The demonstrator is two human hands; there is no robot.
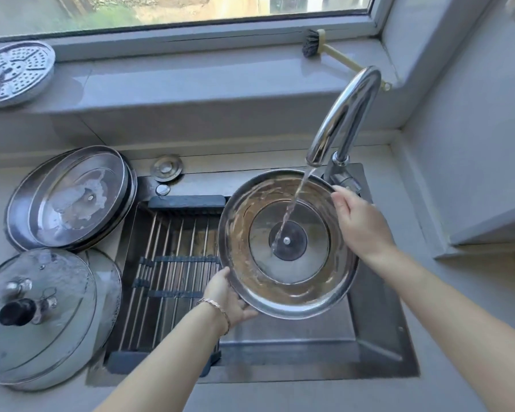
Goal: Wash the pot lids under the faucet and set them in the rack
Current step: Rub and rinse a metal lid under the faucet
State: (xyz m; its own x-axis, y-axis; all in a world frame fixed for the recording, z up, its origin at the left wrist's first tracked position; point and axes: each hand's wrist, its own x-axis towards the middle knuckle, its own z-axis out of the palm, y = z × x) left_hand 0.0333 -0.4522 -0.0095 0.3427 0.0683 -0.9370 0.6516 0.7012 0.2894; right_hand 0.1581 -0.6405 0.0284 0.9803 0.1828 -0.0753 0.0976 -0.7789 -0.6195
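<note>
A steel-rimmed pot lid with a glass centre (pixel 244 239) is held underside up over the sink, tilted toward me. Water runs from the chrome faucet (pixel 344 114) onto its middle. My left hand (pixel 229 295) grips the lid's lower left rim. My right hand (pixel 359 221) holds the upper right rim. The roll-up rack (pixel 170 263) of metal rods spans the sink's left half, with nothing on it. Stacked steel lids (pixel 72 197) with soapy residue and glass lids with a black knob (pixel 36 316) lie on the counter at left.
The dark sink basin (pixel 378 337) lies below the lid. A perforated steamer plate (pixel 15 72) leans on the window sill at far left. A dish brush (pixel 324 47) lies on the sill at right. A wall corner stands to the right.
</note>
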